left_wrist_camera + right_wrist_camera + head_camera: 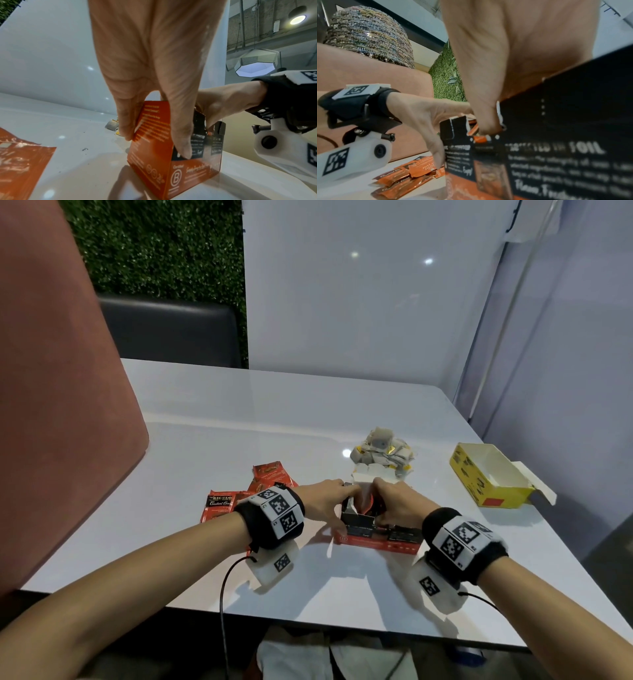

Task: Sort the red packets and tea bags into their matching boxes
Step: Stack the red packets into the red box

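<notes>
Both forearms reach in from the near table (pixel 205 419) edge; the left hand (pixel 325 501) and right hand (pixel 397 501) flank the red box (pixel 376 539), its long side toward the person. Red packets (pixel 239 494) lie just left, tea bags (pixel 383 450) behind, the yellow box (pixel 486 474) well right.

Left wrist: thumb and fingers (pixel 181 135) pinch the box's left end wall.

Right wrist: fingers (pixel 488 121) curl over the open top rim, pressing a flap; packets lie nearer the left hand.

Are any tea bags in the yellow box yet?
No, the yellow box shows only its bare white inside, and the tea bags sit piled on the table.
</notes>
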A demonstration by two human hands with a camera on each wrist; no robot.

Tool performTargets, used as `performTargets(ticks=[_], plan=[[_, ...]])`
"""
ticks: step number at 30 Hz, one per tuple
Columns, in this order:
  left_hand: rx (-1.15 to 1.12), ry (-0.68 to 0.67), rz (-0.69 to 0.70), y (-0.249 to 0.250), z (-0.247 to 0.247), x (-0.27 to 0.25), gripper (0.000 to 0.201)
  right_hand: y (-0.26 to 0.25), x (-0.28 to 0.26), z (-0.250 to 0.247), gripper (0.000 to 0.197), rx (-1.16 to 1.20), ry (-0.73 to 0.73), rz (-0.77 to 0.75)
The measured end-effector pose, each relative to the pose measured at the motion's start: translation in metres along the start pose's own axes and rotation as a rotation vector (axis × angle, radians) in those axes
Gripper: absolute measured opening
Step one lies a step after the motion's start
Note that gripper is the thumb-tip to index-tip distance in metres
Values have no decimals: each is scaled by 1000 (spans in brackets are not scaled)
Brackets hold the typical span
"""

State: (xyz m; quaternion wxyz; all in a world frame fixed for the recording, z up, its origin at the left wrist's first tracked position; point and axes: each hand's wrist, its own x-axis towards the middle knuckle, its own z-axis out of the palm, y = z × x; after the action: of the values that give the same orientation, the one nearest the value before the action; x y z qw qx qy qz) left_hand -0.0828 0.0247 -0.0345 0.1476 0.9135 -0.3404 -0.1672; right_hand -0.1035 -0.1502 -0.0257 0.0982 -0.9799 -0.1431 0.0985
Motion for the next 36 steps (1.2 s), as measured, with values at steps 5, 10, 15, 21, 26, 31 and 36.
performTargets(ticks=[5, 10, 15, 21, 26, 31, 36], plan=[[-134, 32, -23, 4, 1, -5, 73, -15, -7, 0, 28, 106, 71, -56], [-148, 25, -54, 7, -1, -10, 108, -22, -14, 1, 26, 162, 114, -85], [-162, 17, -67, 9, 1, -6, 117, -28, -17, -2, 25, 62, 104, 23], [-188, 20, -66, 14, 1, 4, 117, -35, 2, -7, 31, -87, -26, 41], [-155, 15, -55, 15, 1, 10, 110, -34, 8, -8, 30, -273, -123, 40], [-147, 25, -64, 12, 0, 10, 116, -38, -1, -15, 33, -246, -102, 22], [-227, 51, -101, -2, -8, -11, 120, -30, -8, -17, 19, -158, -77, 11]])
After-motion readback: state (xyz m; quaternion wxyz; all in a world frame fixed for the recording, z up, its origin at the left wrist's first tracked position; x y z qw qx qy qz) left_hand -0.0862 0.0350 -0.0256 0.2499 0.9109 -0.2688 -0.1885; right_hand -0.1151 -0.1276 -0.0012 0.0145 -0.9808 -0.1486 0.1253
